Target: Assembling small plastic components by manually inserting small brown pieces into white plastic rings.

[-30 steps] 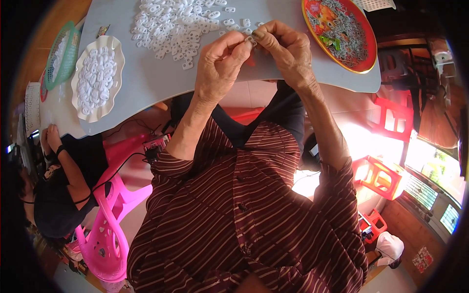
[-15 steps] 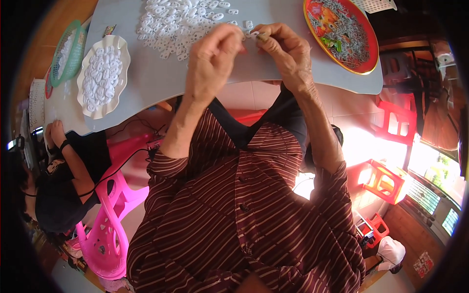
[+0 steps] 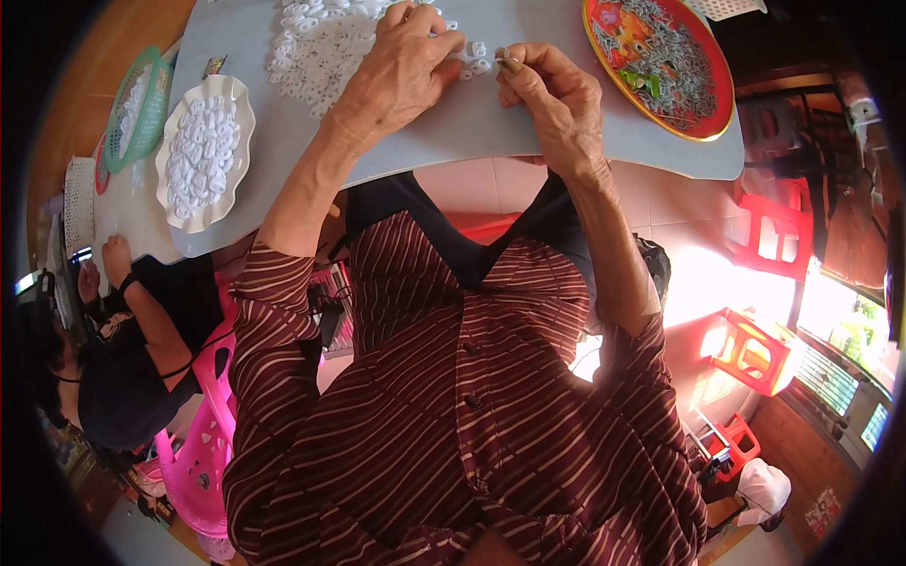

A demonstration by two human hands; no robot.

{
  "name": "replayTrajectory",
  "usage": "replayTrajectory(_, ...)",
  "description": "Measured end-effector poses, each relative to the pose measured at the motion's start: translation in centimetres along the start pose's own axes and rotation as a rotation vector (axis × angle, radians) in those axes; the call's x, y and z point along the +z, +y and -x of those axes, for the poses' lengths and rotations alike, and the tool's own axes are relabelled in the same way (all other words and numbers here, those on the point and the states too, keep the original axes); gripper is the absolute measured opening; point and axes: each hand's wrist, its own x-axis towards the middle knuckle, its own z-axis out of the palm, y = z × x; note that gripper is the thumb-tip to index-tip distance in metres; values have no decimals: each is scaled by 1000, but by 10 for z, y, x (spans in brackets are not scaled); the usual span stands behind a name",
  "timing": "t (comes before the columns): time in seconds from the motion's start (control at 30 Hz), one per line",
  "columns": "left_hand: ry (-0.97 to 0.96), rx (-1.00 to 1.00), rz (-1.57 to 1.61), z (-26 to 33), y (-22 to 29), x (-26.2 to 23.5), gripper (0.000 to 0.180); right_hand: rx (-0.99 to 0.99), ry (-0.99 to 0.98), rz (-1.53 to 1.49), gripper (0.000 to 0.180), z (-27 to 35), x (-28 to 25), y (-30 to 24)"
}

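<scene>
Pieces (image 3: pixel 321 52) around, perhaps under, left hand (image 3: pixel 401 71)

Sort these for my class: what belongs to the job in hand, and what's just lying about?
Apparently the job:
loose white pieces beside the left hand
small piece pinched by the right hand
red tray holding grey metal bits
scalloped dish of similar white pieces

Apparently just around:
red stools
pink chair

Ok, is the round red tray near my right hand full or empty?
Partly full: small grey pieces lie across the red tray, but its patterned bottom shows between them.
</scene>
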Motion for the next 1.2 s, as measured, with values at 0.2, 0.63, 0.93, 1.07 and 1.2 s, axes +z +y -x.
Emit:
replayTrajectory(0.2, 124, -76, 89, -7, -12, -5, 18, -4, -34, -61, 13, 1, 0, -2)
replayTrajectory(0.63, 84, -24, -6, 9, -39, -31, 16, -11, -64, -6, 14, 1, 0, -4)
replayTrajectory(0.93, 102, -98, -58, 6, -81, -32, 14, 30, -44, 1, 13, 3, 2, -7)
replayTrajectory(1.07, 80, -73, -3, -11, -66, -32, 9, 36, -43, 29, 12, 2, 3, -8)
replayTrajectory(1.2, -59, 277, -255, -28, -65, -17, 21, 33, -52, 15, 12, 2, 0, -7)
